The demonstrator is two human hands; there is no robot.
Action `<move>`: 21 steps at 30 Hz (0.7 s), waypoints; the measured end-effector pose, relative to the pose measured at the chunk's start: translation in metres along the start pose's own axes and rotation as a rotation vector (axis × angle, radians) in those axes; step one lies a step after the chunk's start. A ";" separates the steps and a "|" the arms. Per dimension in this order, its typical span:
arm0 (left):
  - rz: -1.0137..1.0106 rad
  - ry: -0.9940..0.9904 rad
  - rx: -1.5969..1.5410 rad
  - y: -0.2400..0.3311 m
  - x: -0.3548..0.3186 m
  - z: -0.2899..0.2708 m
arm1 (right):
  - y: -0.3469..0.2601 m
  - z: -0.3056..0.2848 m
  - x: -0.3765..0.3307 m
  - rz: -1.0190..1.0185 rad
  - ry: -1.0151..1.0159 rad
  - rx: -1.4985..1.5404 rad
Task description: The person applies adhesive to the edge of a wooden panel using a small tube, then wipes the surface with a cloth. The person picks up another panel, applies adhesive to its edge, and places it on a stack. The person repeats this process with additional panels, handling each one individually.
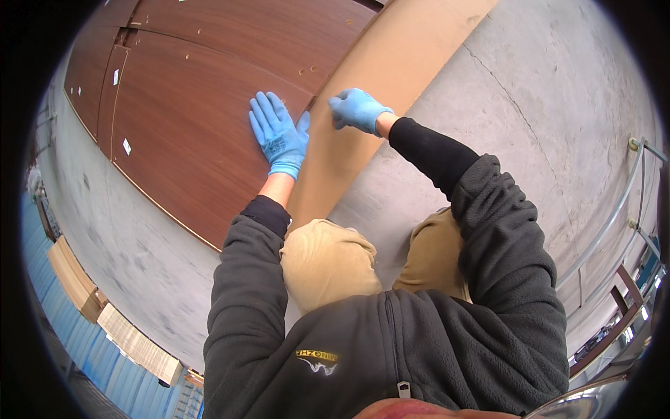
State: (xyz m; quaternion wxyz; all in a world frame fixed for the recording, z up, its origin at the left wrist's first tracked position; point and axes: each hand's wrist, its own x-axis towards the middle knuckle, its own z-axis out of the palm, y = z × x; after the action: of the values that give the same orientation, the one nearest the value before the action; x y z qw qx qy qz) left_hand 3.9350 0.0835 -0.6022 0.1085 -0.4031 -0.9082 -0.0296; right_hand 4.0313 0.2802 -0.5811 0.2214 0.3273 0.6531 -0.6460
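A large reddish-brown wood-grain panel [188,126] lies flat at the left, with small holes and white labels on the brown panels. Along its right edge runs a long tan cardboard-like sheet [391,56]. Gloved in light blue, my left hand [279,136] rests flat on the panel near that edge, its fingers stretched out and the thumb apart. My right hand [357,109], in a matching glove, is closed above the tan sheet, just right of the panel's corner. What its curled fingers hold, if anything, cannot be made out.
Grey concrete floor [544,91] with a crack surrounds the panels. My knees [328,262] are close to the tan sheet's near end. A metal tube frame [607,223] stands at the right. Stacked pale boards [136,342] sit at the far left.
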 end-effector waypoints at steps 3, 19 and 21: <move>0.001 -0.002 0.026 0.000 0.000 0.000 | -0.006 0.008 0.001 -0.042 0.033 -0.069; -0.009 -0.028 0.036 0.003 0.000 0.004 | -0.044 0.045 0.007 -0.027 0.030 -0.297; -0.007 -0.039 0.047 0.004 -0.001 0.004 | -0.043 0.047 0.009 -0.004 0.036 -0.261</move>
State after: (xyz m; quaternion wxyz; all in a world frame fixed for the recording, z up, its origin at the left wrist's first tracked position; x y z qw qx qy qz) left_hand 3.9375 0.0859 -0.6060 0.1000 -0.3978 -0.9120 -0.0007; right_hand 3.9885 0.2375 -0.5608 0.2493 0.3059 0.7360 -0.5500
